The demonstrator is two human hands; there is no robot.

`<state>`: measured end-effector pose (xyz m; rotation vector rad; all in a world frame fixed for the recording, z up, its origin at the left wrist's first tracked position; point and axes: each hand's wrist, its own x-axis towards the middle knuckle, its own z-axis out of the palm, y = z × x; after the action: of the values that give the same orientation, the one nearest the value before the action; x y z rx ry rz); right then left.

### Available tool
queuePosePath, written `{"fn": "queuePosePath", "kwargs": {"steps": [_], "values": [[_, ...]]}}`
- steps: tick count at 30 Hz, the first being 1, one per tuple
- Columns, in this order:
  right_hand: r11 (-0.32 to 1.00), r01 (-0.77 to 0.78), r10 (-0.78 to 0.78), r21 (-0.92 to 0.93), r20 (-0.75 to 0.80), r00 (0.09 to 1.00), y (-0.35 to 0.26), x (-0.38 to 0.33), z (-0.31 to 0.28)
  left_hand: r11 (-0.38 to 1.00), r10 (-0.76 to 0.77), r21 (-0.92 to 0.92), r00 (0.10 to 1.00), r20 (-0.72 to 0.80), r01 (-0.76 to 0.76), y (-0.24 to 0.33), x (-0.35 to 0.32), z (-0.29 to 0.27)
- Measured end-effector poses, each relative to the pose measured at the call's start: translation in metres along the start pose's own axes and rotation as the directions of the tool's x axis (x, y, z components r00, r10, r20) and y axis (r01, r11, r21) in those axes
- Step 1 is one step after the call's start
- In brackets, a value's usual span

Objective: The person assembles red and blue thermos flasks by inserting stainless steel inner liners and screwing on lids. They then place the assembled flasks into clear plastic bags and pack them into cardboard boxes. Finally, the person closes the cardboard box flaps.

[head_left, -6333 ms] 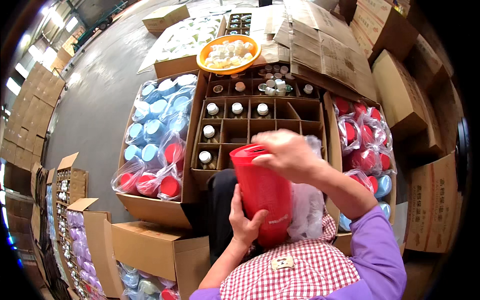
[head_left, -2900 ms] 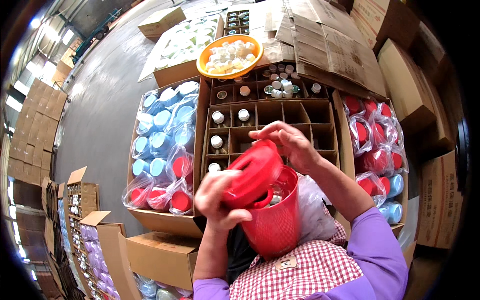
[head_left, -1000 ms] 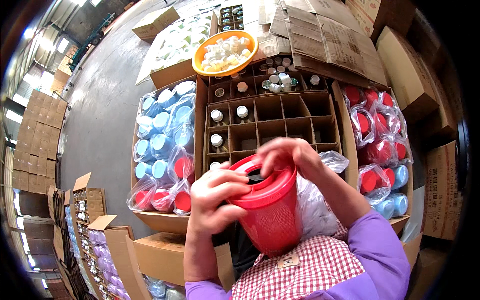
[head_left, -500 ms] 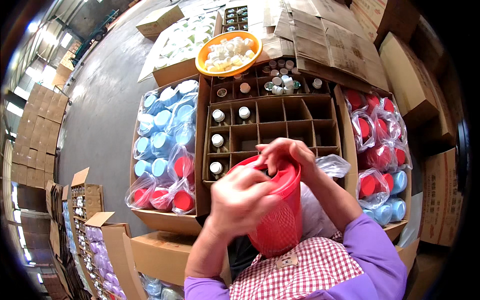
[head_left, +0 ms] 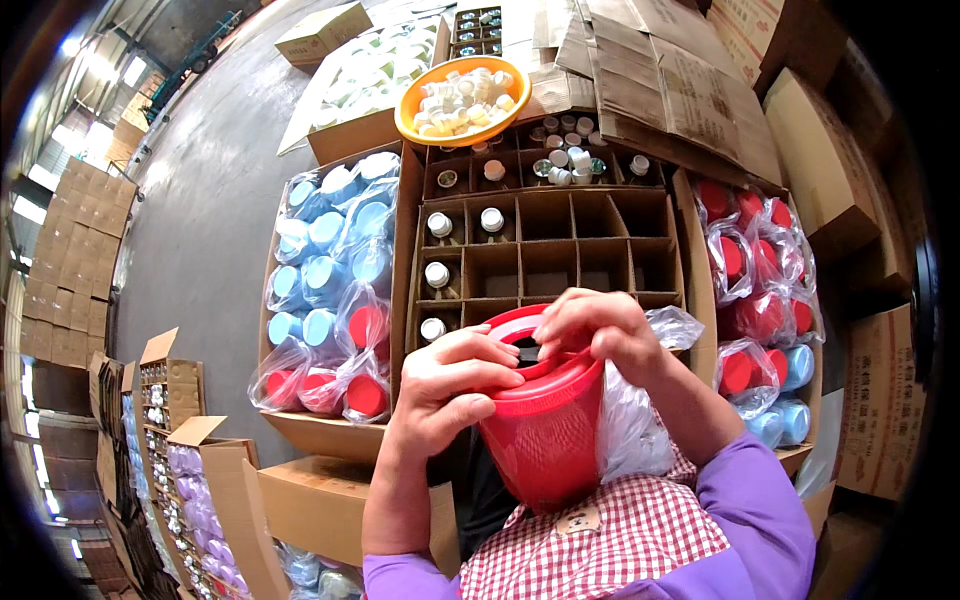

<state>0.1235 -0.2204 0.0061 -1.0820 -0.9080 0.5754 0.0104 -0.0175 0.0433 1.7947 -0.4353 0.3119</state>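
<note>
Over the divided carton [head_left: 560,250], 2 hands press 1 red container [head_left: 545,440].

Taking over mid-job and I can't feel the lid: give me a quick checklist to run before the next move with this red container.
1. Red lid lying on the red container: ok.
2. Lid fully seated all round: cannot tell, the hands cover the rim.
3. Left hand on the lid's near edge: ok.
4. Right hand on the lid's top: ok.
5. Free cells in the divided carton: ok, many are empty.
6. Clear plastic bag clear of the lid: cannot tell.
</note>
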Motion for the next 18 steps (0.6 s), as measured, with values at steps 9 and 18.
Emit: {"fn": "queuePosePath", "kwargs": {"steps": [9,18], "values": [[0.977,0.086,-0.125,0.195,0.197,0.972,-0.009,0.01,-0.006,0.988,-0.069,-0.157,0.928,-0.365,0.011,-0.034,-0.01,0.01],[0.683,0.517,0.092,-0.516,0.763,0.64,-0.101,0.041,0.03,0.253,-0.578,-0.944,0.815,0.028,0.212,-0.066,-0.028,0.098]]}}
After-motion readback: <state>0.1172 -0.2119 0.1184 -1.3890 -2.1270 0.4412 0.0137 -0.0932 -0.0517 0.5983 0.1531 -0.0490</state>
